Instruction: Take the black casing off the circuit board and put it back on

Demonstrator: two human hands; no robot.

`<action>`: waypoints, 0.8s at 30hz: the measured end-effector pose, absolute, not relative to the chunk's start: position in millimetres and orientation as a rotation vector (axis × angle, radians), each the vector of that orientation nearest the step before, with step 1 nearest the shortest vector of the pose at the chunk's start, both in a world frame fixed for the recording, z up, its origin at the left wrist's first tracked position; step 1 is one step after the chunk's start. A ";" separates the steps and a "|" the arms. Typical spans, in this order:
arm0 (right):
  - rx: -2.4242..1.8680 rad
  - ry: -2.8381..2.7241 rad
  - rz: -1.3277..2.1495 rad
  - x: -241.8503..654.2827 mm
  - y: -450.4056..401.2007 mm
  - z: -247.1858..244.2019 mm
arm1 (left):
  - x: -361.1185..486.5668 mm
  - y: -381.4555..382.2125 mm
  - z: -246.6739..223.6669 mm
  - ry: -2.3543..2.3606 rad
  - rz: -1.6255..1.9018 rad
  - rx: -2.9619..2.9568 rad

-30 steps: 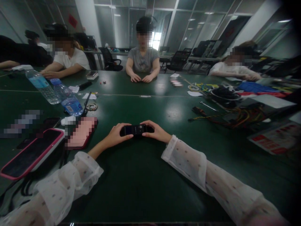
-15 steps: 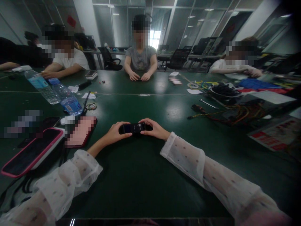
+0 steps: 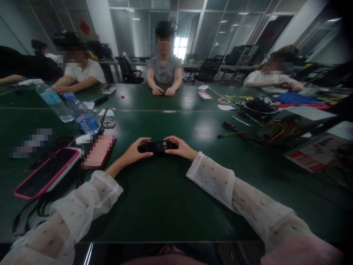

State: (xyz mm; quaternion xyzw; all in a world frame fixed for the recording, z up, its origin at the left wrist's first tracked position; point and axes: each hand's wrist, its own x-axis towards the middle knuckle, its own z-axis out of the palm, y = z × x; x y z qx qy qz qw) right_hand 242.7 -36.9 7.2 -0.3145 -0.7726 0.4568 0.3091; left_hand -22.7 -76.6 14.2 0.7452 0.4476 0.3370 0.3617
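Observation:
A small black device (image 3: 158, 147) with a dark screen and small white markings is held just above or on the green table in front of me; I cannot tell which. Its left end lies between the thumb and fingers of my left hand (image 3: 138, 150). The right end is pinched the same way by my right hand (image 3: 179, 147). Both hands are closed on it from opposite sides, and their curled fingers partly cover its ends.
On the green table (image 3: 154, 206), a pink-rimmed phone (image 3: 48, 173), a pink-red phone (image 3: 99, 151) and two water bottles (image 3: 84, 117) lie or stand at left. Tangled cables (image 3: 271, 132) and a metal tool (image 3: 241, 121) are at right. Several people sit opposite, one in a grey shirt (image 3: 164, 70).
My view has shifted slightly, bringing the table's near edge further into sight. Both hands still hold the black device, which sits at a slightly different angle between them.

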 end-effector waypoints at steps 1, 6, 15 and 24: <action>-0.835 -2.044 1.202 242.7 -36.7 6.8 | -23.3 -76.1 14.0 1.146 0.876 1.907; -0.832 -2.072 1.185 242.9 -36.0 6.7 | -23.8 -74.5 13.1 1.166 0.861 1.879; -0.804 -2.074 1.177 245.1 -34.6 5.6 | -23.1 -73.3 12.9 1.127 0.849 1.855; -0.874 -2.075 1.130 243.9 -34.0 5.2 | -24.6 -71.5 9.2 1.227 0.812 1.987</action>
